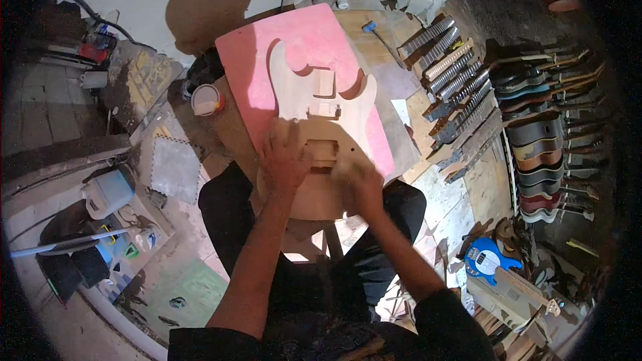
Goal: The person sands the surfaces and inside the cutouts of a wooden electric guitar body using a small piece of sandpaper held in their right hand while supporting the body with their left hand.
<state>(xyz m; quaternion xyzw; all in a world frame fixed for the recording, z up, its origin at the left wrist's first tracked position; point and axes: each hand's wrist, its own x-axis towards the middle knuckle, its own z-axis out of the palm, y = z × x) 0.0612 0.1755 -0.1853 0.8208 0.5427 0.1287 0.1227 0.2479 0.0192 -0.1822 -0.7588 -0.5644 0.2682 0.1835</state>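
Note:
An unfinished pale wooden electric guitar body lies on a pink board in front of me. It has two horns at the far end and routed rectangular cavities along its middle. My left hand rests on the body's near left part, fingers laid out over the wood beside the nearest cavity. On the near right part is my right hand, smeared by motion. Its fingers are too blurred to read, and I cannot make out whether anything is under them.
A round tub stands left of the board. A blue-headed hammer and several ridged metal pieces lie to the right. Beyond them hangs a rack of guitar bodies. A blue electric guitar sits at lower right.

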